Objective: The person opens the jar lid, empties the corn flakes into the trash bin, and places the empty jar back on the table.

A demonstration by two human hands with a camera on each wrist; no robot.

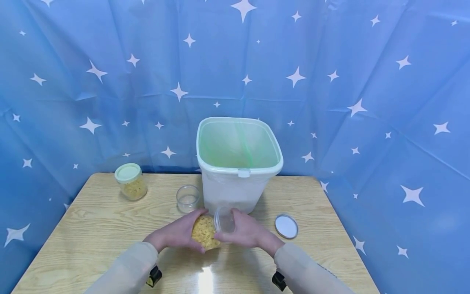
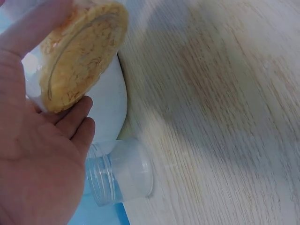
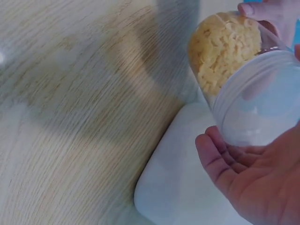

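Jar of yellow pieces (image 1: 204, 233) was held tilted just before the white bin (image 1: 233, 190), clasped by the left hand (image 1: 180, 233); a clear container (image 1: 225, 220) at its mouth was gripped by the right hand (image 1: 250, 230). Left of the bin, an open clear jar (image 1: 188, 199) and a green-lidded jar (image 1: 133, 185) were seen; right of it, a white disc (image 1: 286, 226).

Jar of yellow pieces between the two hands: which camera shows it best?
The right wrist view: the jar of yellow pieces looms large there, its side and contents clear. The left wrist view shows mostly its base, in the left hand. The head view shows it small, between that hand and the right hand.
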